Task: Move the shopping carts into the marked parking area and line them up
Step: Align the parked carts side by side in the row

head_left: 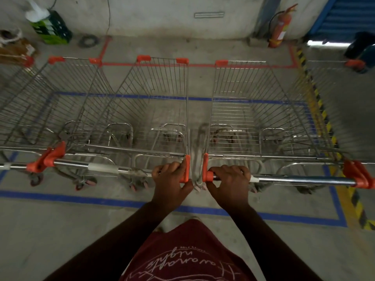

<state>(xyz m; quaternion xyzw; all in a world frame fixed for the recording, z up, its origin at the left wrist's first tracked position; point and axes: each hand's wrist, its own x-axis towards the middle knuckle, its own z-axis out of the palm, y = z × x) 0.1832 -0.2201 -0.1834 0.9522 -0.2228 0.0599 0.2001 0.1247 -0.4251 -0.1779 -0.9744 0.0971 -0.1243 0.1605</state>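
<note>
Both hands (199,182) grip adjacent cart handles (300,180), fingertips curled from sight.

Head-height view, downward, close over hands (199,184)

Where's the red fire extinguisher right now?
In the head view, the red fire extinguisher stands at the upper right against the grey concrete wall, just beyond the far right corner of the red floor line.
</note>
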